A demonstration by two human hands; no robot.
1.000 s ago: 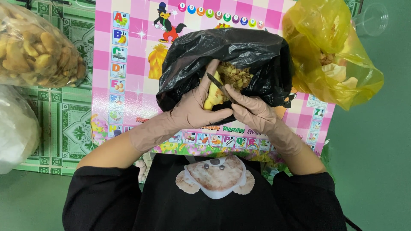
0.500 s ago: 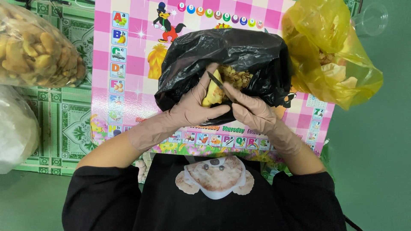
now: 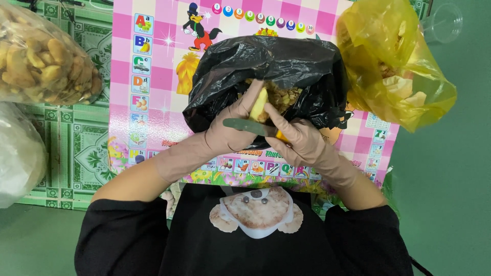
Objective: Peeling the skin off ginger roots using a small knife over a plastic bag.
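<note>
In the middle of the frame, the left hand (image 3: 232,135) grips a yellow piece (image 3: 259,105) over the black bag (image 3: 286,66). The right hand (image 3: 299,140) grips a knife (image 3: 245,125) against it. Scraps already lie in the bag; the piece looks half done.

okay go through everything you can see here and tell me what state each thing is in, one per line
Left hand: gloved, holding yellow piece.
Right hand: gloved, holding knife.
Black bag: open, scraps inside.
Yellow bag: open, partly filled.
Clear bag: full of nuts.
Plastic cup: looks empty.
</note>
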